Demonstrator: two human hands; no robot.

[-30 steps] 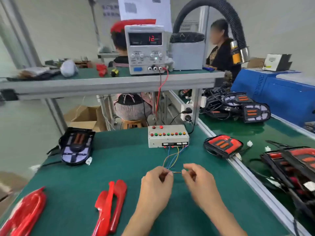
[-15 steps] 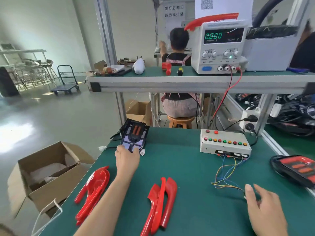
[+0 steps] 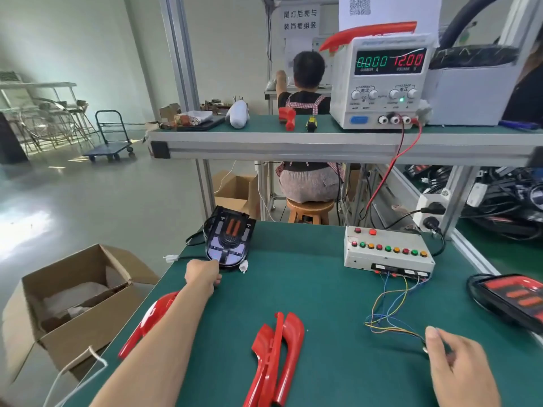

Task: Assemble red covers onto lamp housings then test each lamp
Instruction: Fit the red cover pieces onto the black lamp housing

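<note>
Lamp housing [image 3: 227, 242] at worktop's far-left edge, L hand [image 3: 204, 276] gripping its near end.
R hand [image 3: 458, 368] pinches test wires [image 3: 390, 315] near right edge; vs 0.5 s ago, both hands unchanged, supply now reads 12.00.

Factory assembly line: workbenches [image 3: 293, 289], power supply [image 3: 382, 83]

- Pale walls [image 3: 73, 39] and glossy grey floor [image 3: 88, 201] catching light at left.
- Aluminium-framed upper shelf [image 3: 323, 142].
- Platform trolley [image 3: 110, 142] beside stacked chairs [image 3: 44, 118].
</note>
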